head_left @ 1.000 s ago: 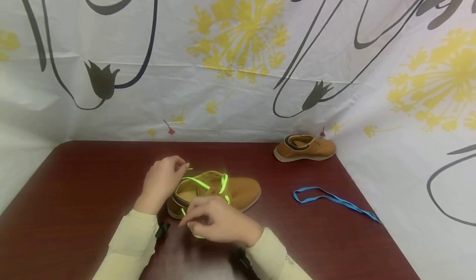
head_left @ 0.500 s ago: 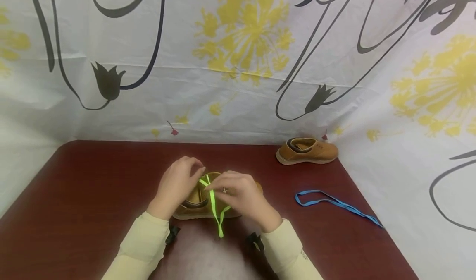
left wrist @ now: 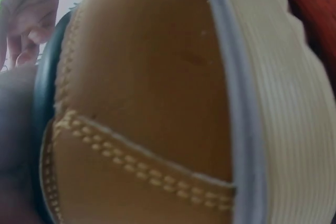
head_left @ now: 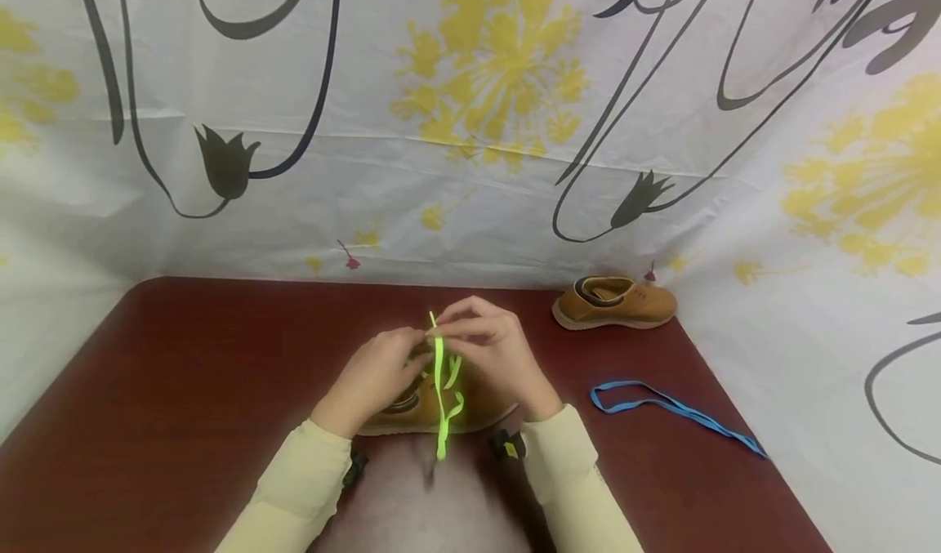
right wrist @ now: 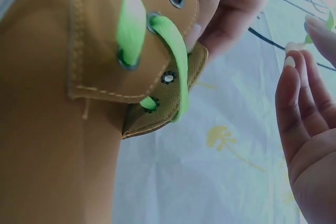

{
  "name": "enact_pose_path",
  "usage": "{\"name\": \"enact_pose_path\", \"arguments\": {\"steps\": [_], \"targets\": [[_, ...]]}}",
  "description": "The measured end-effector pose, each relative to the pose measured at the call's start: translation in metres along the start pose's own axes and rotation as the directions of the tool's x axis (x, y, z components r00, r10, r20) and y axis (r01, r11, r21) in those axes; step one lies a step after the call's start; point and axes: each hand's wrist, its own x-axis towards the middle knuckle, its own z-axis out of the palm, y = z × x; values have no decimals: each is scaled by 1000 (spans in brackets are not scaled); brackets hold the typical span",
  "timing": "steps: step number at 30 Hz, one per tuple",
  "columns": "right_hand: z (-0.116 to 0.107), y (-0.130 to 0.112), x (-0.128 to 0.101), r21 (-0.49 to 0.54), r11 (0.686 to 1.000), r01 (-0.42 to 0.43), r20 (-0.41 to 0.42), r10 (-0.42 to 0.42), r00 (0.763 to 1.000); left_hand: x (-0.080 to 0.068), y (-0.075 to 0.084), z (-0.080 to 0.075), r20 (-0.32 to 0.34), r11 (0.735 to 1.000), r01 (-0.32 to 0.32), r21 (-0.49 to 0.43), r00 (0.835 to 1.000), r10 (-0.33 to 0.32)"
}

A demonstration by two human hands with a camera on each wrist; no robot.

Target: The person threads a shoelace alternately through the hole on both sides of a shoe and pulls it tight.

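A tan shoe [head_left: 422, 410] with a pale sole lies in front of me, its toe to the right. A bright green shoelace [head_left: 441, 390] runs through some of its eyelets, and a loose loop hangs down over the near side. My left hand [head_left: 378, 373] grips the eyelet flap [right wrist: 173, 19], thumb outside and fingers behind it. Above the shoe, my right hand [head_left: 496, 345] pinches the lace near its end, and a short tip stands up past the fingers. In the left wrist view, the stitched side of the shoe [left wrist: 147, 87] fills most of the picture.
A second tan shoe [head_left: 616, 304], with no lace seen in it, stands at the table's back right corner. A folded blue shoelace [head_left: 676, 406] lies near the right edge of the dark red table [head_left: 220, 406]. A patterned white cloth [head_left: 294, 210] hangs behind and beside the table.
My right hand has moved from the shoe's near side up over it, drawing the green lace upward. My left hand has moved right and lower onto the eyelet flap.
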Motion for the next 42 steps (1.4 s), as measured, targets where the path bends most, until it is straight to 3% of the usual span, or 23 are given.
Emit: {"name": "enact_pose_path", "arguments": {"steps": [6,17,28,36,42], "targets": [[-2,9,5,39,996,-83,-38,85,996,2,-1,7,-51,999,-28,35,998,29],[1,31,3,110,970,-219,-139,233,963,1,-1,9,-67,993,-23,112,997,30],[10,50,-3,183,867,-463,-93,484,870,-1,2,10,-109,988,17,152,994,0],[21,58,-6,160,826,-541,-42,553,832,-1,2,11,-122,988,15,153,993,4],[23,58,-7,207,776,-596,-32,614,789,-1,3,10,-119,989,23,149,993,-5]]}}
